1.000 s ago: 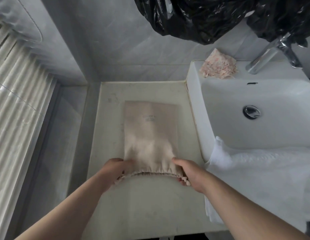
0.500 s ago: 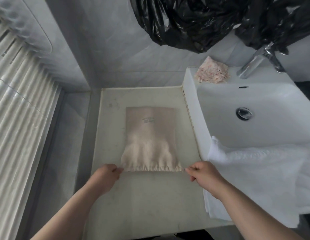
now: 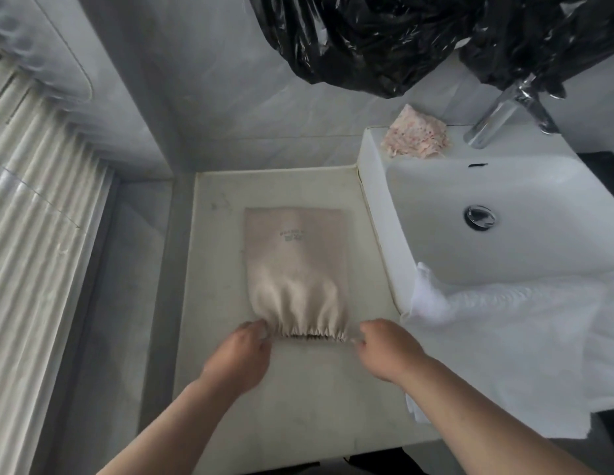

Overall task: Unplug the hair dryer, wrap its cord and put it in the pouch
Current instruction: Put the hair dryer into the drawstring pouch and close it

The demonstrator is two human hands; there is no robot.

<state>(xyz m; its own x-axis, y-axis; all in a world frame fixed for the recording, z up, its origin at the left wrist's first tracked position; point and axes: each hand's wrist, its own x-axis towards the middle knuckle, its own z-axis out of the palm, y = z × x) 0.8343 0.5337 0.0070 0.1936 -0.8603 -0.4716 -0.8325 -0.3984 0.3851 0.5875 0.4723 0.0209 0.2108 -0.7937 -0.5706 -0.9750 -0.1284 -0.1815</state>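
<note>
1. A grey-tiled bathroom: a pale counter (image 3: pixel 298 413) runs beside a white sink (image 3: pixel 377 207), with a white towel (image 3: pixel 504 337) draped over the sink's near edge.
2. The beige pouch (image 3: pixel 295 269) lies on the counter, its gathered mouth toward the person. No hair dryer, cord or plug is in view, and whether the dryer is inside cannot be told.
3. The left hand (image 3: pixel 240 354) pinches the mouth's left corner with curled fingers. The right hand (image 3: pixel 388 347) sits curled just beside the right corner, but whether it holds a drawstring cannot be told.
4. Judging by the cinched mouth, the task looks close to its end, with only the closing left.
</note>
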